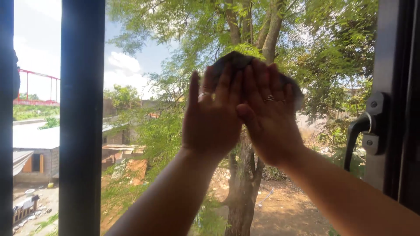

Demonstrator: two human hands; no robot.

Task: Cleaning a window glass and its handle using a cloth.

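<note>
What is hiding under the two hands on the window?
A dark cloth peeks out above the left hand and right hand, pressed against the window glass. Most of it is covered.

I see a dark, crumpled cloth spread flat against the window glass, high and centre-right.

Window pane, dark crumpled cloth pressed flat against it

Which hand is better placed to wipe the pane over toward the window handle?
Probably the right hand: it presses the dark cloth nearer the handle; the left hand lies farther away.
</note>
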